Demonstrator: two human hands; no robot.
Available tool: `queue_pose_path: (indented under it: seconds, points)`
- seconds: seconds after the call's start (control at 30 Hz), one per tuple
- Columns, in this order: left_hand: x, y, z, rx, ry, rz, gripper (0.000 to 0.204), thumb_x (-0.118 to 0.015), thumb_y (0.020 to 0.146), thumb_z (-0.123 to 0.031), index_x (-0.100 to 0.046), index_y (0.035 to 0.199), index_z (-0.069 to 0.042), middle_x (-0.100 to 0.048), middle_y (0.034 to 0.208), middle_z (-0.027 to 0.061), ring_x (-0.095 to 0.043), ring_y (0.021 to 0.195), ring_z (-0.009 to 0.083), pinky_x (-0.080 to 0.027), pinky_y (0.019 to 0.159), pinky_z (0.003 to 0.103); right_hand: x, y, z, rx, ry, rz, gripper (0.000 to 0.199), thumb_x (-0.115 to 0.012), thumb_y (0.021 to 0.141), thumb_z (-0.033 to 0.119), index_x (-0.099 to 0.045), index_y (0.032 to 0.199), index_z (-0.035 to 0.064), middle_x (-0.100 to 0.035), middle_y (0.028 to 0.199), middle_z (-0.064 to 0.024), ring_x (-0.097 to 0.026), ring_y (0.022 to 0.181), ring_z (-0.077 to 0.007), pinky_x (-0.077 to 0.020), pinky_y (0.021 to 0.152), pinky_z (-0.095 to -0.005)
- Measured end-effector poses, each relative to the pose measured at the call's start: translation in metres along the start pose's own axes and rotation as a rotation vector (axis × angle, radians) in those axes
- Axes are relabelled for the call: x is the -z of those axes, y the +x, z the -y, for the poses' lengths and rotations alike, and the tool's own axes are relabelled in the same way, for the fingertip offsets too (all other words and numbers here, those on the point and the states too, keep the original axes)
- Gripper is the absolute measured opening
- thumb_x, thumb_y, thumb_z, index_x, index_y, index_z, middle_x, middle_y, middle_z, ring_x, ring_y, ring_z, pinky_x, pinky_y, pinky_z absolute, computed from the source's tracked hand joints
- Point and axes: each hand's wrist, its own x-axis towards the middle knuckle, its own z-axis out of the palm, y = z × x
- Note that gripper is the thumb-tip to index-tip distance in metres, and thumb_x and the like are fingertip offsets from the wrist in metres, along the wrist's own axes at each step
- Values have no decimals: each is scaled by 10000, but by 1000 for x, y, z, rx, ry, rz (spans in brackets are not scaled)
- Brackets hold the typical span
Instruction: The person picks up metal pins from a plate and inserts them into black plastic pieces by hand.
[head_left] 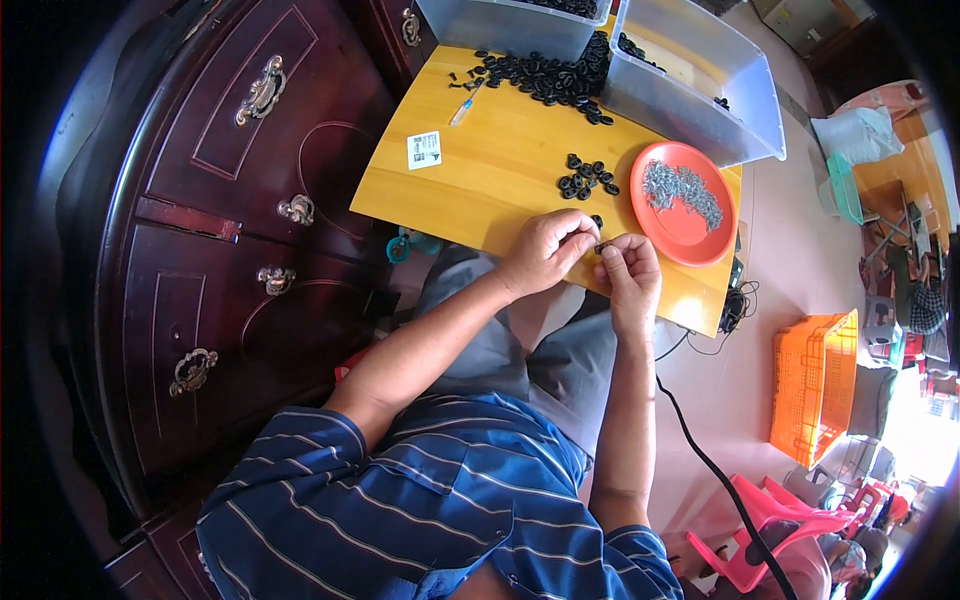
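At the table's near edge my left hand point(550, 248) and my right hand point(631, 272) come close together, both with fingers closed in a pinch. A small black round part point(601, 248) shows at the fingertips of my right hand. What my left fingers pinch is too small to make out. Another black ring-like part point(597, 221) lies just beyond my fingertips. Farther up the table is a small group of the same black parts point(577, 186). Beside my right hand a round red plate point(648, 226) bears a heap of small silvery metal pieces point(682, 192).
On the yellow wooden table point(480, 180) lie a white printed label point(424, 150), a thin blue-tipped tool point(464, 108) and a large pile of black parts point(560, 80). Two translucent bins point(690, 110) stand behind. Dark drawers point(230, 180) rise at left; an orange crate point(815, 385) and black cable point(710, 460) are at right.
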Motion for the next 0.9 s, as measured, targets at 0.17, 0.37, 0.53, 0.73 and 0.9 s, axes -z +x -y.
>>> queue_pose_path:
  seconds: [0.17, 0.37, 0.53, 0.73, 0.9]
  points:
    - [-1, 1, 3, 7, 2, -3, 52, -637, 947, -66, -627, 930, -17, -689, 823, 116, -679, 724, 239, -522, 667, 337, 0, 0, 2, -18, -4, 11, 63, -624, 991, 31, -569, 1008, 56, -580, 851, 28, -570, 723, -41, -511, 648, -188]
    - [-1, 1, 3, 0, -11, 8, 36, -627, 942, -50, -618, 929, -17, -685, 826, 118, -680, 742, 255, -524, 683, 353, 1, 0, 6, -58, -14, 22, 63, -625, 987, 29, -571, 1003, 58, -583, 849, 29, -565, 708, -40, -505, 643, -188]
    - [0, 1, 2, 7, -23, 22, 36, -624, 940, -48, -614, 925, -17, -682, 827, 118, -679, 754, 260, -524, 694, 359, 1, 1, 8, -71, -16, 43, 61, -623, 984, 27, -574, 996, 62, -580, 837, 34, -556, 691, -38, -498, 635, -185]
    - [1, 1, 7, -22, -17, 36, 48, -605, 971, -64, -614, 951, -21, -645, 795, 69, -619, 709, 173, -503, 656, 310, 0, 1, 9, -90, -28, 32, 61, -630, 982, 37, -578, 989, 69, -582, 836, 40, -548, 682, -36, -489, 626, -180]
    - [1, 1, 8, -71, 5, 56, 63, -580, 1000, -70, -615, 973, -26, -610, 761, 18, -565, 671, 82, -486, 626, 260, 0, 2, 8, -75, -45, 40, 62, -636, 980, 42, -580, 984, 70, -585, 831, 40, -551, 680, -35, -485, 617, -179]
